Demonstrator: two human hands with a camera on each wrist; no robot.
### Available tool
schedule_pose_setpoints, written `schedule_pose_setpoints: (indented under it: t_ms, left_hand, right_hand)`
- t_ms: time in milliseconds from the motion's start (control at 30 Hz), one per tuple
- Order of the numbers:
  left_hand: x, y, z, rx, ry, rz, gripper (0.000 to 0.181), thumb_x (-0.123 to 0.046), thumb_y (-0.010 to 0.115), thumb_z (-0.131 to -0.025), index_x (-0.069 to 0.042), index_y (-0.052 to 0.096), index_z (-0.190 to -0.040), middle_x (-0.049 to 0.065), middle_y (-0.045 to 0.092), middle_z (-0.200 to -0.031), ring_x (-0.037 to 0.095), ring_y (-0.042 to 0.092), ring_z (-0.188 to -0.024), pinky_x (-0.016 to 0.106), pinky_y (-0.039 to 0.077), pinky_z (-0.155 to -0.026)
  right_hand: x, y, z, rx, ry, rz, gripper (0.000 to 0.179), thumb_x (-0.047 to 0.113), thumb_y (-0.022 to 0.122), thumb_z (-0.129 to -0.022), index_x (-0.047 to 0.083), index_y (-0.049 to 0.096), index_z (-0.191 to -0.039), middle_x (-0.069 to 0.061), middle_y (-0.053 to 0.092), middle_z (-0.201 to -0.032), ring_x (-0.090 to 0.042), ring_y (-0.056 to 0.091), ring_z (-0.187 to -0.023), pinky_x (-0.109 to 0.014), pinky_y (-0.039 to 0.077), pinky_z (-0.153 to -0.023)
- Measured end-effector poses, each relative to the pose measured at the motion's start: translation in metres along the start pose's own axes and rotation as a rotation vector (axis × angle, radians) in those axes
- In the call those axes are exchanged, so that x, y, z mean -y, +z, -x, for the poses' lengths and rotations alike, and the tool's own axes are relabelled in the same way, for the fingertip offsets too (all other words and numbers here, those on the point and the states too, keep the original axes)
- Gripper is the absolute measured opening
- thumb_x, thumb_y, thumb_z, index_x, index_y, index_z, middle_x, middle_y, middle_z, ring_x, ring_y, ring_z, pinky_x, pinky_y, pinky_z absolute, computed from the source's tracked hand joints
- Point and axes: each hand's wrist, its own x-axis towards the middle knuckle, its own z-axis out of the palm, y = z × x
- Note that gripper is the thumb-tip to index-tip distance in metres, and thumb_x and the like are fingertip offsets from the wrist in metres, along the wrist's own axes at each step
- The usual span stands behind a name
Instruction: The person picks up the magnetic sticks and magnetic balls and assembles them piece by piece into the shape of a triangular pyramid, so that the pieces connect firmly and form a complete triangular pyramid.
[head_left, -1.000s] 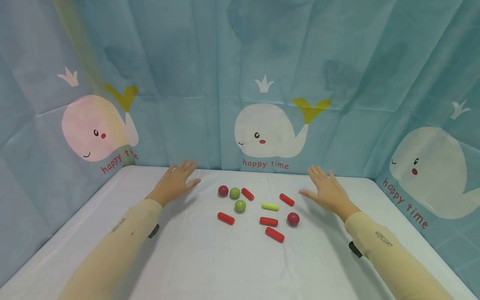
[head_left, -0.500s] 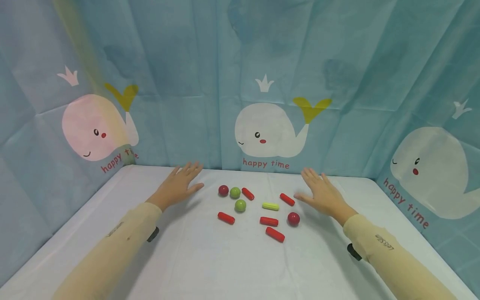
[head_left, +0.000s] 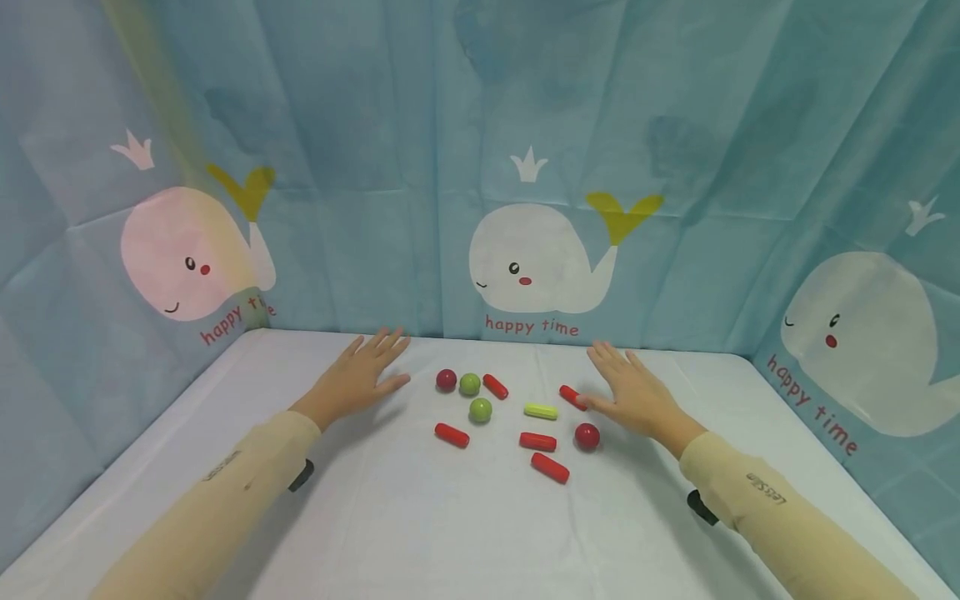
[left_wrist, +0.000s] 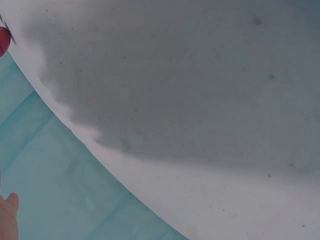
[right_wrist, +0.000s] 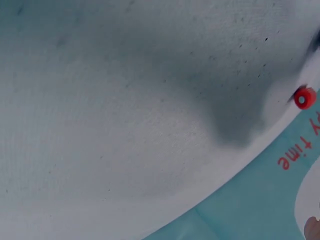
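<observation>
My left hand [head_left: 352, 382] hovers, fingers spread and straight, over the left back of the white table [head_left: 420, 533]. Nearest to it are a dark red ball [head_left: 446, 381] and a green ball [head_left: 469, 384]; another green ball [head_left: 481, 410] lies just in front. My right hand [head_left: 636, 396] is also spread, its thumb overlapping the end of a red stick [head_left: 572, 396] in the head view; whether they touch I cannot tell. Near it lie a second dark red ball [head_left: 587, 437] and a yellow-green stick [head_left: 541, 412]. A red stick [right_wrist: 304, 98] in the right wrist view shows a hole in its end.
Several more red sticks lie around the middle, one at the left [head_left: 452, 435] and one in front [head_left: 551, 467]. A blue curtain [head_left: 360, 250] with printed whales stands behind the table and along both sides. Each wrist carries a black device [head_left: 702, 507].
My right hand has moved left, its thumb now over the end of the red stick. My left hand has shifted slightly right. The balls and sticks lie where they were.
</observation>
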Motion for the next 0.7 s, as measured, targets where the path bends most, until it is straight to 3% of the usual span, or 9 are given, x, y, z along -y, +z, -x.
schedule_pose_setpoints:
  t_ms: [700]
  left_hand:
    - [-0.015,0.002,0.01,0.019,0.046,-0.017,0.069,-0.045,0.051,-0.1,-0.014,0.029,-0.157,0.012,0.027,-0.164,0.036,0.022,-0.152,0.06,0.013,-0.122]
  right_hand:
    - [0.027,0.0,0.006,0.029,-0.056,0.004,0.089,0.055,0.066,-0.088,0.005,0.033,-0.154,-0.018,0.029,-0.162,-0.037,0.025,-0.151,-0.059,0.016,-0.122]
